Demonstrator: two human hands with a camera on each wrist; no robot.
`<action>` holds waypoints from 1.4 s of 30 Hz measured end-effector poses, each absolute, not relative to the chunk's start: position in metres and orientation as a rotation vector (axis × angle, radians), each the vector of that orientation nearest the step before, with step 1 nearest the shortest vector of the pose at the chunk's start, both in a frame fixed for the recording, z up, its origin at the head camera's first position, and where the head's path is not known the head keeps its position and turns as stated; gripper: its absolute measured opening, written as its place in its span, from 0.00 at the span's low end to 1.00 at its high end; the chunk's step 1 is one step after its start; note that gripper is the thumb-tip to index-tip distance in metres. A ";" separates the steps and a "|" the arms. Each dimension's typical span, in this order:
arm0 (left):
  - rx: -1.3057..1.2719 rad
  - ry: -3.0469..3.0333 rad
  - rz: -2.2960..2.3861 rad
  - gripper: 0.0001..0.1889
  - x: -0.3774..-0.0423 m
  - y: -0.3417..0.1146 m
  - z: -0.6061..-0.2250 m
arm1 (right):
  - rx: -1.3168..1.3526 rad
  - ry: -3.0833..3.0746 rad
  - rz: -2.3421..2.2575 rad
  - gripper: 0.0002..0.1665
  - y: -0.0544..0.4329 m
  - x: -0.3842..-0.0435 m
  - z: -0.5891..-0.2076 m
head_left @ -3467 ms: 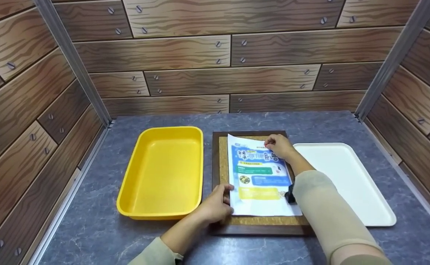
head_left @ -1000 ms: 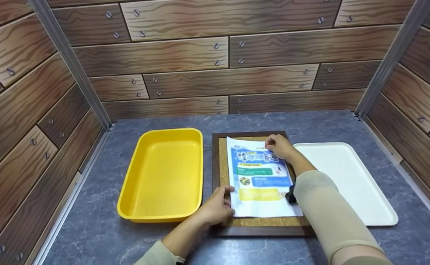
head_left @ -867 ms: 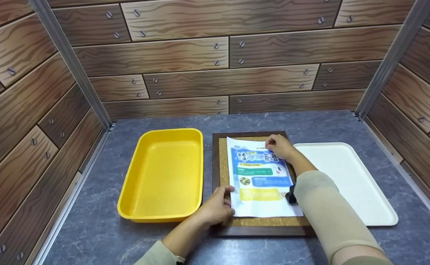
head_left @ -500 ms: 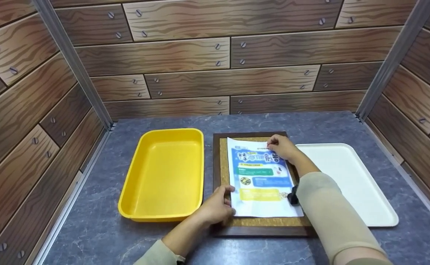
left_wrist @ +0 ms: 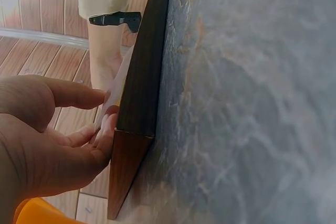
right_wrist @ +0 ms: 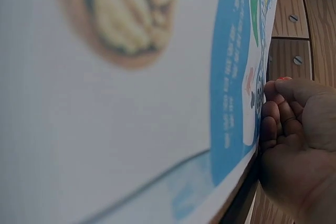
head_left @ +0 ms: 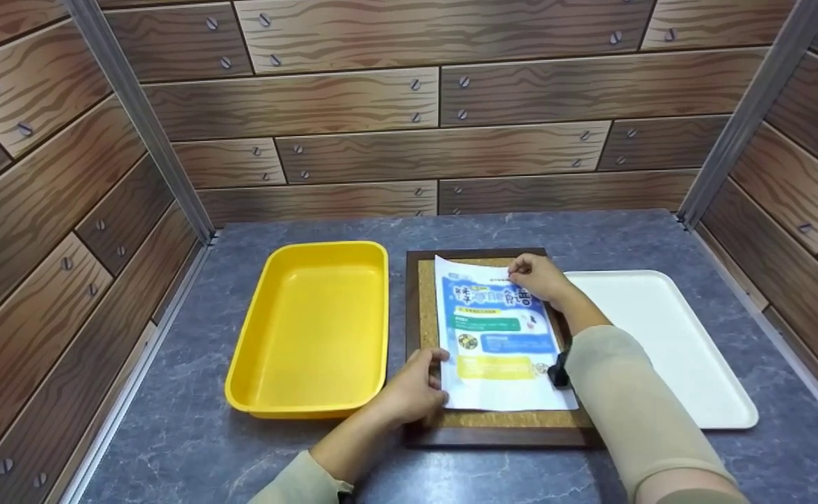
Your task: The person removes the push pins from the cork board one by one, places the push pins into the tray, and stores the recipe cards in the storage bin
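On the grey marbled tabletop (head_left: 171,420), a yellow bin (head_left: 318,329) stands toward the left edge and a white tray (head_left: 650,329) toward the right edge, with a dark-framed cork board (head_left: 479,420) lying between them, short of the far edge. A printed sheet (head_left: 500,393) covers most of the board, leaving a cork strip along its near edge. The left hand (head_left: 416,388), loosely spread, rests its fingertips at the sheet's left edge, while the right hand (head_left: 538,278) pinches a mostly hidden red piece (right_wrist: 282,79) near the sheet's far right corner.
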State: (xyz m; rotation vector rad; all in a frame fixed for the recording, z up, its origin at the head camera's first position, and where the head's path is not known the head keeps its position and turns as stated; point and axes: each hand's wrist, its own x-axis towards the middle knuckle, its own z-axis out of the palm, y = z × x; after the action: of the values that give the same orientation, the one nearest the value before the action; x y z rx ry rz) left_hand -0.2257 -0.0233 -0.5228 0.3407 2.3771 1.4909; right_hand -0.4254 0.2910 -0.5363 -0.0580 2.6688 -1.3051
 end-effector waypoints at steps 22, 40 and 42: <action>0.396 2.415 1.444 0.39 -0.225 -0.024 -0.510 | -0.070 2.651 -1.406 0.15 0.298 -0.418 -0.534; 0.419 2.347 1.490 0.38 -0.225 -0.041 -0.490 | -0.126 2.740 -1.399 0.14 0.291 -0.409 -0.519; 0.418 2.337 1.498 0.38 -0.225 -0.044 -0.489 | -0.139 2.754 -1.405 0.14 0.292 -0.408 -0.518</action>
State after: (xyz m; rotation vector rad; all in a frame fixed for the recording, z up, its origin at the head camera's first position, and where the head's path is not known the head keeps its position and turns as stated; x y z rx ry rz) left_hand -0.2249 -0.0439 -0.4887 0.4182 2.3370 1.4983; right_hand -0.4078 0.2920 -0.5181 -0.1395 2.7542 -1.4049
